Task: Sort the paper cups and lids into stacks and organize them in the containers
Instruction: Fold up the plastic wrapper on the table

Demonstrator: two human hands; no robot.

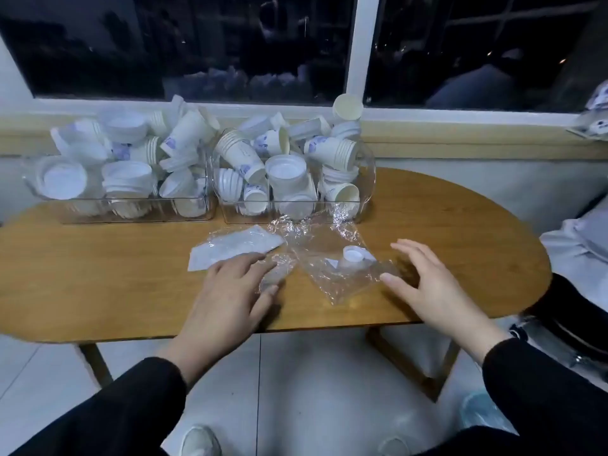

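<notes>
Two clear plastic containers stand at the back of the wooden table (98, 291). The left container (131, 216) and the right container (365, 179) are heaped with jumbled white paper cups (332, 151) and white lids (285, 169). A small white lid (352, 253) lies on crumpled clear plastic wrap (332, 281) in the middle of the table. My left hand (230, 291) lies flat with straight fingers, its fingertips touching a scrap of wrap. My right hand (427, 284) hovers with spread fingers beside the wrap's right edge, holding nothing.
A flat white packet (230, 250) lies beside the wrap, just beyond my left hand. A dark window and its sill run behind the containers. One cup (347, 106) sits on top of the right heap. White bedding (579, 245) and a dark object lie at the right.
</notes>
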